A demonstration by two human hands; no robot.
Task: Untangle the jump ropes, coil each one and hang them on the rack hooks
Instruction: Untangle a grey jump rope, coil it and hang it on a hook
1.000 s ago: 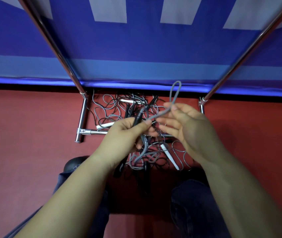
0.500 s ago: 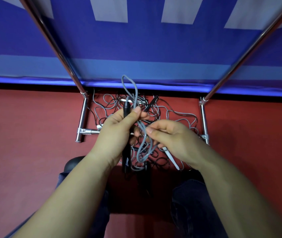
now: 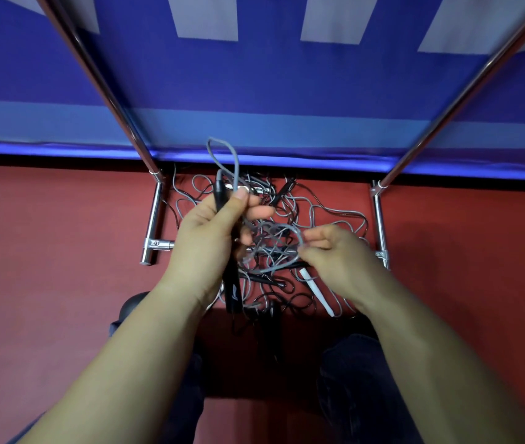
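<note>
Left hand (image 3: 210,238) keeps the black handle (image 3: 227,238) upright above the tangled pile (image 3: 290,238), fingers wrapped round it, thumb pinning a grey loop. The grey rope (image 3: 274,248), half a second ago bunched at that hand, now bows out rightward: another coil forming. Right hand (image 3: 331,251) pinches the arc, over the pile's right side.

I see two bare forearms coming up from the bottom of my view, with no sleeves, watch or rings on the left hand (image 3: 205,241) or the right hand (image 3: 339,254). Below them the legs are in dark blue trousers (image 3: 360,379), creased at the knees. A rounded black shoe toe (image 3: 133,304) shows just beside the left wrist.
</note>
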